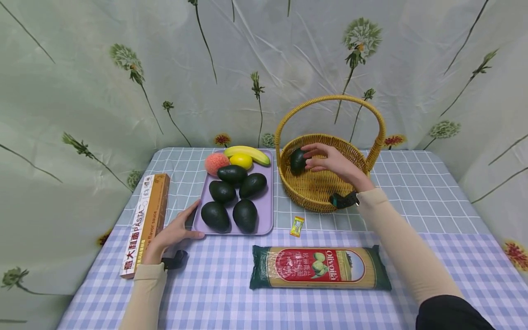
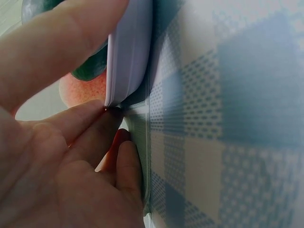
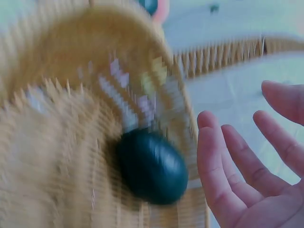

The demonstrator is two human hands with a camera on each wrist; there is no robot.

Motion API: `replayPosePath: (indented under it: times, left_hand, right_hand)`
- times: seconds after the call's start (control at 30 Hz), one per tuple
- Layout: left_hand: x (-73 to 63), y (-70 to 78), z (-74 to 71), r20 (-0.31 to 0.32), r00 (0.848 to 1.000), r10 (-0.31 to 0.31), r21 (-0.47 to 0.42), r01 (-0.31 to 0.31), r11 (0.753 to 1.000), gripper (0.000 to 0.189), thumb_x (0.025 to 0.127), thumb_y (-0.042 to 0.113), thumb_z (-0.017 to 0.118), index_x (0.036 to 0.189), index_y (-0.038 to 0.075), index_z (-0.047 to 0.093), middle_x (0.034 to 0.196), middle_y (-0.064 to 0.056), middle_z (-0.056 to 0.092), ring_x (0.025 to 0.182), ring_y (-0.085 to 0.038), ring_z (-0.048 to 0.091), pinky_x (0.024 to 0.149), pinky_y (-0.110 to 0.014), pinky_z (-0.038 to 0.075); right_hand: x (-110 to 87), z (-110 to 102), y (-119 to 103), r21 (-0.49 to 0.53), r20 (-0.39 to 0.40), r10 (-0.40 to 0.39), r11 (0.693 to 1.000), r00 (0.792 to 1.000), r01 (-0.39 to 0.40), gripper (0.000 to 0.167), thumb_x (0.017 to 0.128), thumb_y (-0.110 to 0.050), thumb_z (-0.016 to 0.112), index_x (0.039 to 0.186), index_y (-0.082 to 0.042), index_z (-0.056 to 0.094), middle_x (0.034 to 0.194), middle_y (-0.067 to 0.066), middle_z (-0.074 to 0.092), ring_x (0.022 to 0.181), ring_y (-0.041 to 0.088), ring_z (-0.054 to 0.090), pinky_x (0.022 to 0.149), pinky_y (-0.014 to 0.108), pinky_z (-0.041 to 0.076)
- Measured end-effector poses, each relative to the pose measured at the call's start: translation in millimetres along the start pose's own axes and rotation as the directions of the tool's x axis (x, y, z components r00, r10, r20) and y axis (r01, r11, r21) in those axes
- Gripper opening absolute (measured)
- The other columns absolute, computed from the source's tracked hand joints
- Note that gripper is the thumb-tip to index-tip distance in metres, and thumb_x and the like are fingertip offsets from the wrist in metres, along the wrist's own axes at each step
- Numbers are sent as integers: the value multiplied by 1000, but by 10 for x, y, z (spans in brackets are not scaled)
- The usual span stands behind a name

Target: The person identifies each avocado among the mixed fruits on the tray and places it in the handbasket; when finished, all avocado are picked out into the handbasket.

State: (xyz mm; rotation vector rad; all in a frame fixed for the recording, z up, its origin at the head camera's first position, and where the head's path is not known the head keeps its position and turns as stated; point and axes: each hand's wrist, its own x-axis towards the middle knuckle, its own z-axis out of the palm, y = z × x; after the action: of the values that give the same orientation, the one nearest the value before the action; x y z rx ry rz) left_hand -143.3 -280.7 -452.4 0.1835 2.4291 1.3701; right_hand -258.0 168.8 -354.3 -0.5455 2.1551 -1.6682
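A lilac tray [image 1: 266, 201] holds several dark green avocados [image 1: 245, 216], a banana [image 1: 247, 154], a yellow lemon [image 1: 241, 161] and a rough pink-orange round fruit [image 1: 216, 163]. At its front left corner my left hand [image 1: 175, 231] touches the edge, thumb and fingers spread; the left wrist view shows fingertips right at the rim [image 2: 110, 71]. My right hand [image 1: 330, 164] is over the wicker basket [image 1: 317, 195], its fingers loosely extended and holding nothing. One avocado [image 3: 153, 166] lies inside the basket near its wall, apart from the fingers in the right wrist view.
A tall arched handle [image 1: 330, 97] rises over the basket. Left of the tray lies a long pasta box [image 1: 146, 224]. A small yellow wrapped candy [image 1: 297, 226] sits before the basket, with a bag of spaghetti [image 1: 321, 268] nearer the front. A floral curtain [image 1: 255, 68] hangs behind the table.
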Motion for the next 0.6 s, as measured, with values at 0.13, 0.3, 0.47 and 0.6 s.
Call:
replayPosePath:
  times: [0.13,0.3,0.47,0.6]
  left_hand:
    - [2,-7,-5,-1,1000,5,1,-5,1000,104,75,10,79,153,5,12,156,-26,5,141,-46,0,108,-64,2]
    - [0,-9,-6,-2,1000,7,3,-7,1000,104,74,9,79,153,5,12,156,-26,6,141,-46,0,108,-65,2]
    - [-4,-7,-3,-5,1000,11,11,-11,1000,103,74,10,79,153,5,13,156,-26,6,141,-46,0,108,-65,2]
    - [-9,-1,-2,-5,1000,9,7,-9,1000,103,74,10,79,153,5,13,156,-26,6,141,-46,0,108,-65,2]
  right_hand:
    - [-116,236,-57,-16,80,-61,998,995,63,48,95,-9,59,138,4,43,133,28,45,109,39,56,92,49,47]
    - [-198,557,-73,-81,190,-99,990,977,117,47,93,-10,60,137,0,45,134,22,48,112,36,55,89,42,51]
    - [-204,824,-14,-131,303,-110,979,947,156,49,93,-11,60,138,0,44,134,20,49,112,32,55,91,39,48]
    - [-156,1003,36,-149,364,-121,971,924,187,50,92,-10,60,139,-1,43,136,19,46,121,36,47,95,38,44]
